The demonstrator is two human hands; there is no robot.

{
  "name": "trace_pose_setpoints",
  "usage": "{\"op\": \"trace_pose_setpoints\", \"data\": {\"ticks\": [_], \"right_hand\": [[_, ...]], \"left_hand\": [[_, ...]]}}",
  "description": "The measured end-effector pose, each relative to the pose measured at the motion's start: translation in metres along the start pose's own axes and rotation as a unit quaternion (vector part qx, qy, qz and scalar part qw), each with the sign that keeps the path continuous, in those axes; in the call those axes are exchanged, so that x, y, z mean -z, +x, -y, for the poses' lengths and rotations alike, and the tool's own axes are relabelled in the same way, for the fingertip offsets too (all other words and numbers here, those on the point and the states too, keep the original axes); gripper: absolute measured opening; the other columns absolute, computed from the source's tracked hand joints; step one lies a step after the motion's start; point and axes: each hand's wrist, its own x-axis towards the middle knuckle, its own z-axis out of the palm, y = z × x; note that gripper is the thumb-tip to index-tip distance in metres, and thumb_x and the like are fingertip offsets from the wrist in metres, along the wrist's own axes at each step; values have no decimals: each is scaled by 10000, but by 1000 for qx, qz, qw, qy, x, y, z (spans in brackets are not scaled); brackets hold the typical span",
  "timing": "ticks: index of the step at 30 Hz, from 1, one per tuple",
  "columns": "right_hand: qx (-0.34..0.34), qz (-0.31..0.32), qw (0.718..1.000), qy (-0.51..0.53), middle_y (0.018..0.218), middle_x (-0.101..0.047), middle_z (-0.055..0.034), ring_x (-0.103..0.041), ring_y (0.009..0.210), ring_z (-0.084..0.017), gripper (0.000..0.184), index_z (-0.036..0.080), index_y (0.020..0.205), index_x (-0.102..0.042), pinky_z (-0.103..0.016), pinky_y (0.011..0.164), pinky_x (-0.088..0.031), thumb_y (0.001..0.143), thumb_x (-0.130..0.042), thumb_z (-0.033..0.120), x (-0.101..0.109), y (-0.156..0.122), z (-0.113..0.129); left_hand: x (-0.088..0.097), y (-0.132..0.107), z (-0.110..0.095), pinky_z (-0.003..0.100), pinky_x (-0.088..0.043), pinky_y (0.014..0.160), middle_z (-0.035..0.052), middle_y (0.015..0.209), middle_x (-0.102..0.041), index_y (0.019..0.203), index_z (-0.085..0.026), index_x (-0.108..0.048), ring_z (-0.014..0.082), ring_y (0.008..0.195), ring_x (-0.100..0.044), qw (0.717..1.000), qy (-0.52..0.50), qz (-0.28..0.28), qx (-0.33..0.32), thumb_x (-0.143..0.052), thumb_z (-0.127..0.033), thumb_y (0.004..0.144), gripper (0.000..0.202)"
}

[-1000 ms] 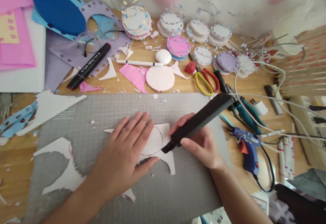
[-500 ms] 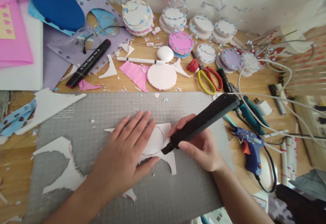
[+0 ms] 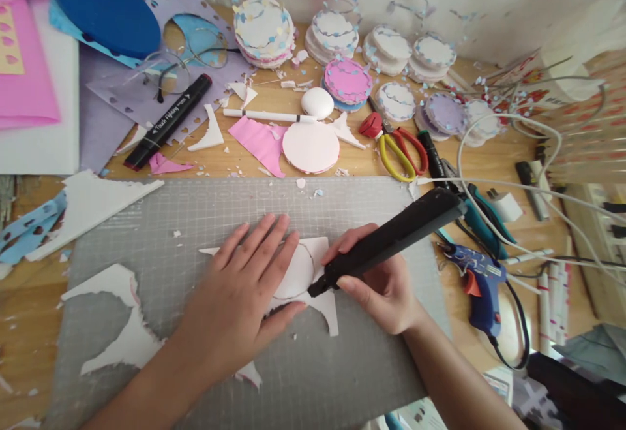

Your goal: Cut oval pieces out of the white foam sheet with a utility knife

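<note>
My left hand [image 3: 239, 286] lies flat with fingers spread, pressing on a white foam sheet piece [image 3: 320, 247] on the grey cutting mat [image 3: 372, 365]. Beside its fingers a round white disc shape [image 3: 299, 270] with a thin dark outline shows; the hand covers the rest of it. My right hand [image 3: 379, 286] is closed around a thick black marker [image 3: 391, 234], tilted up to the right. Its narrow dark tip meets the white piece at the lower right of the outline. Curved white offcuts [image 3: 122, 325] lie left of my left hand.
Small decorated round cakes [image 3: 264, 32] line the back of the table. Scissors [image 3: 398, 156], a blue glue gun [image 3: 482, 283] and looping white cables [image 3: 508, 117] lie at the right. Another black marker [image 3: 169, 123] and eyeglasses [image 3: 188, 58] are at the back left.
The marker's tip has shifted slightly left and its rear end has dipped a little, my right hand moving with it. My left hand stays in place.
</note>
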Motion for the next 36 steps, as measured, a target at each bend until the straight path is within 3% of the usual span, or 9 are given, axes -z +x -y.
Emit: {"op": "trace_pose_setpoints", "data": {"ticks": [9, 14, 20, 36], "right_hand": [[17, -55, 998, 6, 941, -634, -59, -623, 836, -184, 232, 242, 1053, -547, -342, 735, -558, 860, -676, 232, -1, 2, -1], [46, -112, 992, 27, 869, -630, -41, -606, 730, -182, 208, 258, 1001, -554, -324, 614, -537, 856, -679, 339, -4, 0, 3], [86, -54, 995, 2, 833, -653, -54, -608, 731, -193, 250, 247, 977, -544, -336, 606, -539, 799, -718, 262, -18, -3, 3], [89, -64, 994, -5, 828, -626, -45, -595, 727, -183, 262, 245, 962, -541, -328, 610, -521, 776, -715, 185, -18, -3, 1]], "left_hand": [[0, 0, 1, 520, -249, 1145, 174, 1552, -330, 1423, -90, -410, 328, 1440, -287, 1000, 21, 4, -17, -480, -509, 918, 660], [1, 0, -1, 506, -246, 1154, 157, 1555, -332, 1434, -94, -397, 313, 1439, -294, 1000, 25, 3, -10, -480, -516, 916, 673], [2, -1, -2, 491, -229, 1170, 133, 1562, -330, 1433, -109, -408, 297, 1448, -277, 1000, -6, 6, 7, -471, -482, 917, 640], [1, -1, -1, 492, -228, 1173, 138, 1559, -329, 1436, -97, -408, 299, 1448, -276, 1000, -10, 5, 5, -476, -512, 919, 666]]}}
